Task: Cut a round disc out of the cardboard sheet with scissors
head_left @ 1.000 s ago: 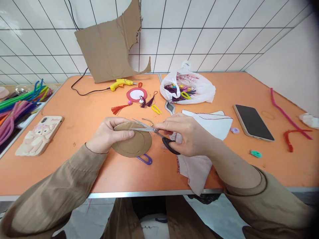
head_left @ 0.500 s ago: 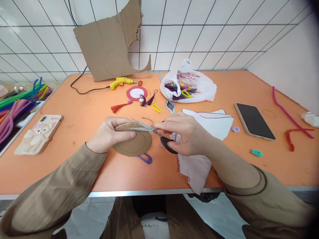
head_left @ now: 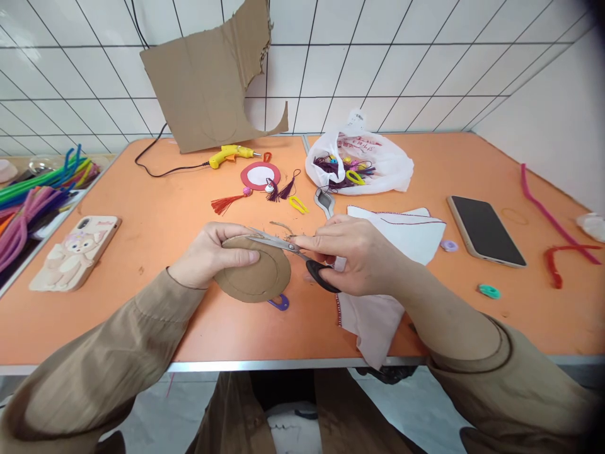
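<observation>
My left hand [head_left: 209, 255] pinches a round cardboard disc [head_left: 253, 277] by its left side, thumb on top. A curved line is drawn inside the disc's edge. In my right hand [head_left: 354, 255] is a pair of scissors [head_left: 276, 241] with black handles, its blades nearly together at the disc's upper edge. Partly under the disc lies a purple hair clip [head_left: 280, 302] on the table. Thin cardboard scraps [head_left: 282, 226] lie just beyond the blades. White cloth [head_left: 401, 230] with dark red stitched edging spreads behind and below my right hand.
Behind the disc are a yellow glue gun [head_left: 231, 154], a red-rimmed round piece [head_left: 259, 165] with tassels, and a white plastic bag [head_left: 387, 167]. Cut cardboard [head_left: 203, 94] leans on the tiled wall. Phones lie left [head_left: 75, 252] and right [head_left: 486, 230]; pipe cleaners [head_left: 38, 189] fill a tray.
The scissor blades have closed from a wider gap at the disc's upper edge. The disc has tilted and shifted slightly, covering more of the purple clip.
</observation>
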{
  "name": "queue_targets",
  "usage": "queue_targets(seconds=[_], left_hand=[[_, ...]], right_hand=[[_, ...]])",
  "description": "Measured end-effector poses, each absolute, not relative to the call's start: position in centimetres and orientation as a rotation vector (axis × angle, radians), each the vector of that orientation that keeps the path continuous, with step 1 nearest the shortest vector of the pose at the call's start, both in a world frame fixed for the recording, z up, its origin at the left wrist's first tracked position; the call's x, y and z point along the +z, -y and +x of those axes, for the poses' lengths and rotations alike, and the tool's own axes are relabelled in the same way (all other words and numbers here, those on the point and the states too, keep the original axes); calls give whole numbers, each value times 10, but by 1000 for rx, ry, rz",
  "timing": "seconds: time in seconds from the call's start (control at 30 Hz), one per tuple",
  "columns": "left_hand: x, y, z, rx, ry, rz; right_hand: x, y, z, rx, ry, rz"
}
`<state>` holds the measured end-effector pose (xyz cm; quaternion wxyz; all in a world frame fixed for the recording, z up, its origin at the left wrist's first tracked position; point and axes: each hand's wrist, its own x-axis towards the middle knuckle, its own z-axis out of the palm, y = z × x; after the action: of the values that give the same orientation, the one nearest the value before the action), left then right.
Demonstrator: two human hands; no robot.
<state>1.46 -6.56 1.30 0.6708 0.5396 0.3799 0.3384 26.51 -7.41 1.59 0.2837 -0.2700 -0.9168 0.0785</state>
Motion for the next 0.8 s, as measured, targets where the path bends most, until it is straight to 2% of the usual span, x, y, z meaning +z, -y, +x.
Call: queue_targets(seconds=[0.8], left_hand=[[12,64,16,742,-874,1154]], right_hand=[[16,73,269,120,2524,-748]])
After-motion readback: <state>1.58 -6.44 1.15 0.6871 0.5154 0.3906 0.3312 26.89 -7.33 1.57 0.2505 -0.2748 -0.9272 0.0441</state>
